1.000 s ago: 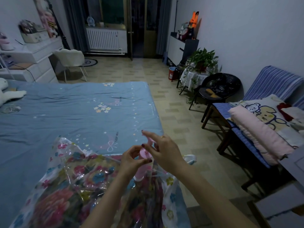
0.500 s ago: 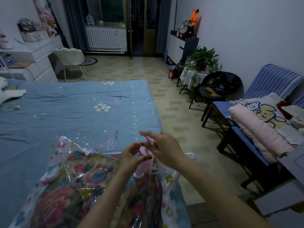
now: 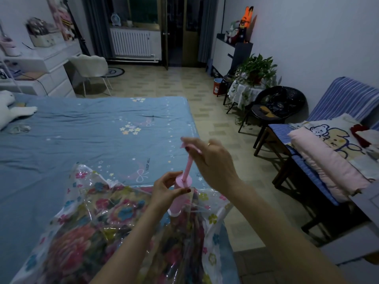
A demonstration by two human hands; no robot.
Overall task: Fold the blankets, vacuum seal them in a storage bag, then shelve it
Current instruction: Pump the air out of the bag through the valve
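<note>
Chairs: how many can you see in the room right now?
2. A white chair stands at the dresser beyond the bed; a black chair stands by the right wall beside the potted plant. Others may be out of view.

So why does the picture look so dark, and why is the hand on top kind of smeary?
Head view: the room is dimly lit and bluish; the right hand is motion-blurred around the pump handle; the plastic storage bag shows small glare streaks; the wide lens bends the walls at the edges.
</note>
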